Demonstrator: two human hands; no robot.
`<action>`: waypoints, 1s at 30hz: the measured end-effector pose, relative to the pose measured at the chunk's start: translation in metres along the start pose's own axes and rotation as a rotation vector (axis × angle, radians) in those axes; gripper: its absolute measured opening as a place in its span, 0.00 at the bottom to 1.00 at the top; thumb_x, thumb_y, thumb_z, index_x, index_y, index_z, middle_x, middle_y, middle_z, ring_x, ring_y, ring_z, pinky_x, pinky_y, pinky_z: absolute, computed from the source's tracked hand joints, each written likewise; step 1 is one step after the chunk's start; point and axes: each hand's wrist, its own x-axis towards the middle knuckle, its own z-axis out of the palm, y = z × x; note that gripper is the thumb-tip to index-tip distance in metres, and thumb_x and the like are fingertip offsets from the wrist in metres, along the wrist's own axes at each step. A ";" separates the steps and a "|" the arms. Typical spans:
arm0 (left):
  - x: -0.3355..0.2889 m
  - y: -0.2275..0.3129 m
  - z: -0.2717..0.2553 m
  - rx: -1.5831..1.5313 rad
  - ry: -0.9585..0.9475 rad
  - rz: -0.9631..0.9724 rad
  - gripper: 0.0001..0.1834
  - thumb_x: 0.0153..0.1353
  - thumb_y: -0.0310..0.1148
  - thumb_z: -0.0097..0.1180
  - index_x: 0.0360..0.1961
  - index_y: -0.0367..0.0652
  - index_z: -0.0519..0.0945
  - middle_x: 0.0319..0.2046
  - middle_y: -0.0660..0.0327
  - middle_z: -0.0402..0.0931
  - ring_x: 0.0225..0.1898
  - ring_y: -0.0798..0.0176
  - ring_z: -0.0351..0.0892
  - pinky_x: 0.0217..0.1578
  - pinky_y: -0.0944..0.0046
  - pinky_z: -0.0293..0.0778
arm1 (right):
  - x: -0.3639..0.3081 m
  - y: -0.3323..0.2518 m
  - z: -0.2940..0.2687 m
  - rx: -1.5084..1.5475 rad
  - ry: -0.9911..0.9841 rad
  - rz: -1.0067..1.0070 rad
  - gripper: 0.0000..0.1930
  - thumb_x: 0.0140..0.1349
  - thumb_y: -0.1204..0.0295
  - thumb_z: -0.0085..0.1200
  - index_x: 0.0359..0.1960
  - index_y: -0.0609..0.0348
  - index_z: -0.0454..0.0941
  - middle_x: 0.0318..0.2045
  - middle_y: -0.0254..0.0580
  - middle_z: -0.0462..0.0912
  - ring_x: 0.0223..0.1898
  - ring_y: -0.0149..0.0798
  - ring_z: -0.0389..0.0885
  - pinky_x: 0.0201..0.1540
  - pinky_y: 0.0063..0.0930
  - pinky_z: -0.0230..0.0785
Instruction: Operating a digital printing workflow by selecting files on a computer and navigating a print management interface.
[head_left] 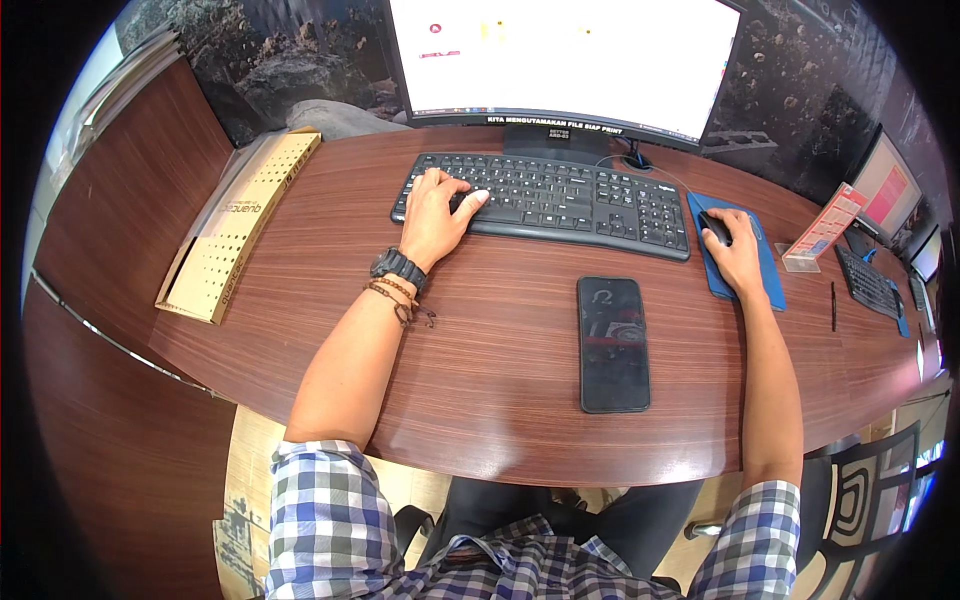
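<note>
One curved wooden desk bearing keyboard, monitor, phone.

Black keyboard flat on desk; black mouse on blue pad.

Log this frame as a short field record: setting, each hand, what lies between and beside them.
setting: curved wooden desk, seen from the head camera
left hand: left hand rests on the left end of a black keyboard, fingers on the keys
left wrist: black watch and beaded bracelets
right hand: right hand covers a dark mouse on a blue mouse pad
between the forearms: black phone flat on the desk, touched by neither hand
behind keyboard: lit monitor
far left: long perforated cardboard box
</note>
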 end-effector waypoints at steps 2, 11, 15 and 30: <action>0.000 0.001 -0.001 -0.001 -0.004 -0.007 0.18 0.63 0.44 0.66 0.41 0.38 0.87 0.37 0.58 0.75 0.45 0.54 0.74 0.49 0.56 0.70 | -0.001 -0.001 -0.002 0.000 -0.015 -0.003 0.18 0.58 0.68 0.62 0.51 0.58 0.82 0.51 0.50 0.78 0.55 0.53 0.78 0.59 0.40 0.69; 0.000 0.002 -0.002 -0.014 -0.018 -0.034 0.21 0.62 0.47 0.66 0.39 0.36 0.86 0.38 0.56 0.75 0.46 0.52 0.74 0.50 0.53 0.70 | -0.003 -0.005 -0.002 0.059 -0.029 -0.040 0.17 0.57 0.71 0.61 0.48 0.61 0.82 0.49 0.49 0.78 0.54 0.52 0.79 0.59 0.39 0.69; 0.000 0.001 -0.001 -0.011 -0.017 -0.022 0.21 0.62 0.47 0.66 0.39 0.37 0.86 0.38 0.56 0.75 0.46 0.51 0.73 0.51 0.53 0.70 | -0.003 -0.006 -0.002 0.075 -0.034 -0.035 0.17 0.56 0.72 0.60 0.48 0.61 0.81 0.49 0.48 0.78 0.54 0.51 0.79 0.59 0.39 0.69; -0.001 -0.001 0.000 -0.006 0.018 0.011 0.18 0.62 0.45 0.67 0.39 0.38 0.87 0.36 0.57 0.75 0.44 0.53 0.73 0.48 0.56 0.70 | -0.003 -0.008 -0.003 0.083 -0.040 -0.054 0.16 0.56 0.74 0.60 0.48 0.61 0.81 0.48 0.47 0.79 0.53 0.50 0.79 0.59 0.37 0.69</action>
